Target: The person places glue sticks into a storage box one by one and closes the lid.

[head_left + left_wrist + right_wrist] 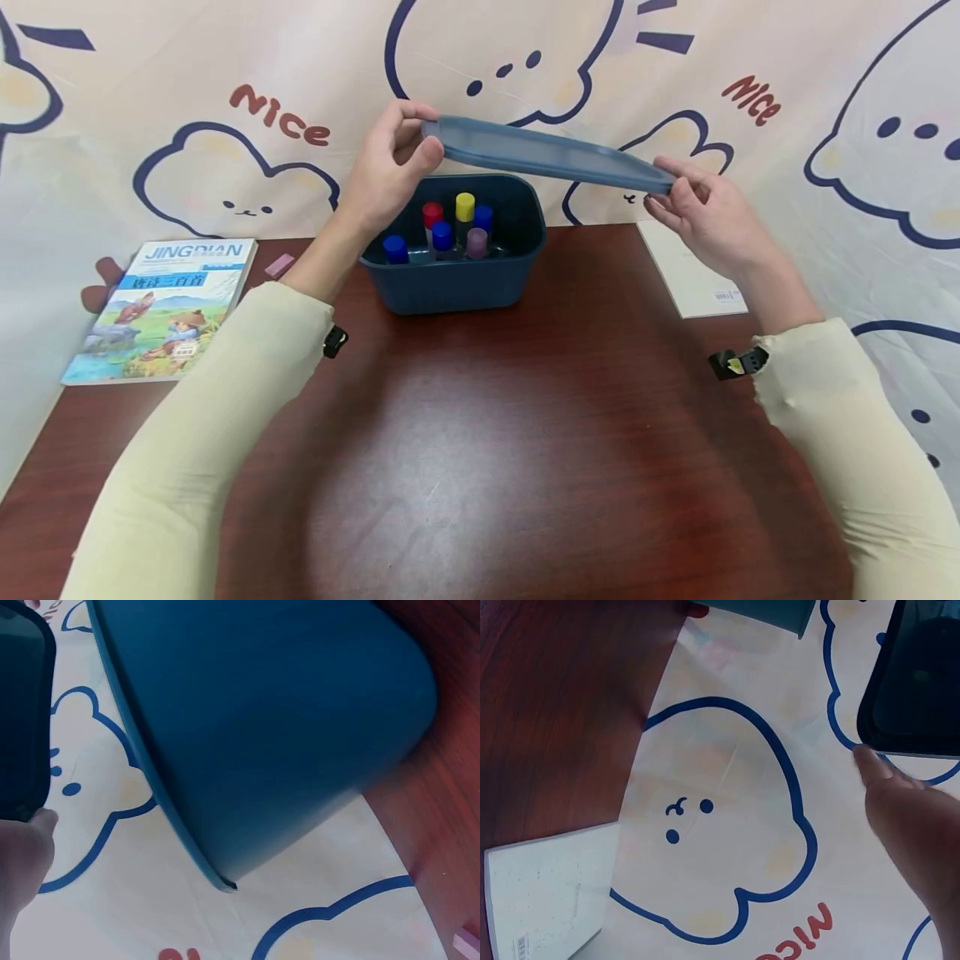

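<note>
A translucent blue-grey lid (547, 154) is held up in the air between both hands, its right end lower than its left. My left hand (397, 162) pinches the left end with thumb and fingers. At the other end, my right hand (701, 208) grips the lid's edge. Below and behind the left hand stands a dark blue plastic bin (457, 287), uncovered. Several capped bottles stand inside it, among them a yellow-capped one (465, 206), a red-capped one (432, 215) and a purple-capped one (477, 243). In the left wrist view the bin's wall (285, 727) looms close.
On the left of the brown table (480, 433) lies a picture-covered book (168, 308), with a pink eraser-like block (280, 266) beside it. A white booklet (693, 279) lies at the right rear. A cartoon-printed cloth (247, 175) hangs behind the table.
</note>
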`<state>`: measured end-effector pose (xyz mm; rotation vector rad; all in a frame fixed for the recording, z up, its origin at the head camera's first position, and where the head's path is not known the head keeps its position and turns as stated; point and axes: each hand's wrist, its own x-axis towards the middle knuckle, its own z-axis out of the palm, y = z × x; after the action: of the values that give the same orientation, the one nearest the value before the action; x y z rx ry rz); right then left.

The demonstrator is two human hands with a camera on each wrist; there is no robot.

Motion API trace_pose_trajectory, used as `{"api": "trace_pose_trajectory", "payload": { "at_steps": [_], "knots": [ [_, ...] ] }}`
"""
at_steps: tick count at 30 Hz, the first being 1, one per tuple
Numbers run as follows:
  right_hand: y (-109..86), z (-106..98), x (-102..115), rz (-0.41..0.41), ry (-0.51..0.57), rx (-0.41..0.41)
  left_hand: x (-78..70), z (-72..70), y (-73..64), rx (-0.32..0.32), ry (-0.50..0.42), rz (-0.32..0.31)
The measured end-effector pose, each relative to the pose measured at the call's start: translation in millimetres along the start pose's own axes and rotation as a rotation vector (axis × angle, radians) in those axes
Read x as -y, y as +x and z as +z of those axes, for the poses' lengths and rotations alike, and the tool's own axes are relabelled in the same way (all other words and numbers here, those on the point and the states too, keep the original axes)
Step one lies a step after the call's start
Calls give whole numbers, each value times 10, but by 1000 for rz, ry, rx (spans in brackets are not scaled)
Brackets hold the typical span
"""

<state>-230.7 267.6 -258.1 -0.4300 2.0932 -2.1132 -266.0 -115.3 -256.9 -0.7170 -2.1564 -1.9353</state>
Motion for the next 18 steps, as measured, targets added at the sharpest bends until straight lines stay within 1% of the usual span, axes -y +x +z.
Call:
{"api": "trace_pose_trajectory", "payload": {
  "at_steps": [3, 5, 7, 11, 13, 15, 18],
  "knots": [
    [26, 26, -38, -54, -27, 56, 24, -32, -22, -7, -8, 16],
    [51, 58, -63, -82, -66, 84, 37, -74, -52, -19, -4, 21],
    [75, 92, -91, -101, -62, 98, 41, -111, -88, -35, 14, 20],
    [111, 159, -142, -133, -46, 75, 38, -169, -151, -73, 20, 24],
    [127, 196, -155, -143, -92, 46, 36, -204, -179, -94, 7, 22],
    [143, 233, -162, -143, -163, 15, 33, -246, -212, -109, -1, 23],
    [175, 286, -164, -139, -226, -15, 40, -319, -266, -114, 19, 33]
  ]
}}
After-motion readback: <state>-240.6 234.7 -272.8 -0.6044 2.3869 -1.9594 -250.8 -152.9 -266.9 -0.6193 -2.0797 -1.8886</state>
